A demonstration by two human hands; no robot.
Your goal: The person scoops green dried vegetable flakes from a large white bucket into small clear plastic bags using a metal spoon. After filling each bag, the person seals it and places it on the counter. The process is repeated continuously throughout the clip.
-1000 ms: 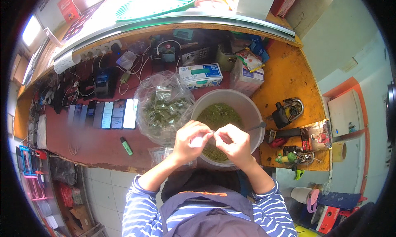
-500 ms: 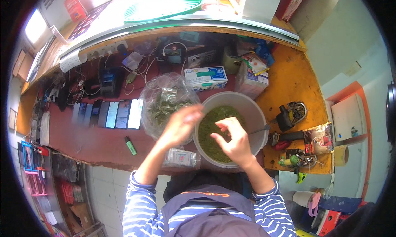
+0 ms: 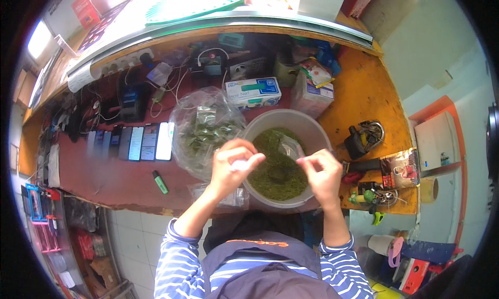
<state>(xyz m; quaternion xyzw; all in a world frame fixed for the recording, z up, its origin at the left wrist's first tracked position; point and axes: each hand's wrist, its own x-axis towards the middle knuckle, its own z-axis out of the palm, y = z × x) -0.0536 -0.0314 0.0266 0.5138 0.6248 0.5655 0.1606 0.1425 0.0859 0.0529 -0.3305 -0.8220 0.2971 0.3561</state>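
Note:
A white tub (image 3: 321, 130) of shredded green herb (image 3: 278, 179) stands at the table's front edge. My left hand (image 3: 231, 166) is over its left rim, fingers curled and pinched; something pale shows by the thumb, too small to name. Over the right rim my right hand (image 3: 325, 177) pinches thumb and fingers together; what is between them is hidden. A clear, shiny piece (image 3: 290, 147) shows over the herb near the right fingertips; I cannot tell whether they touch it. Left of the tub sits a large clear plastic bag (image 3: 182, 143) with green packets. Flat clear bags (image 3: 236, 197) lie below my left hand.
A row of phones (image 3: 149, 143) and a green marker (image 3: 160, 182) lie to the left. Behind the tub are a hair net box (image 3: 253, 92) and a carton (image 3: 311, 96). Padlocks (image 3: 364, 138) and tools are on the yellow shelf at right.
My left hand has come down and nearer, its fingers now pinched. My right hand has moved right toward the tub's rim and closed. The clear piece over the herb now shows.

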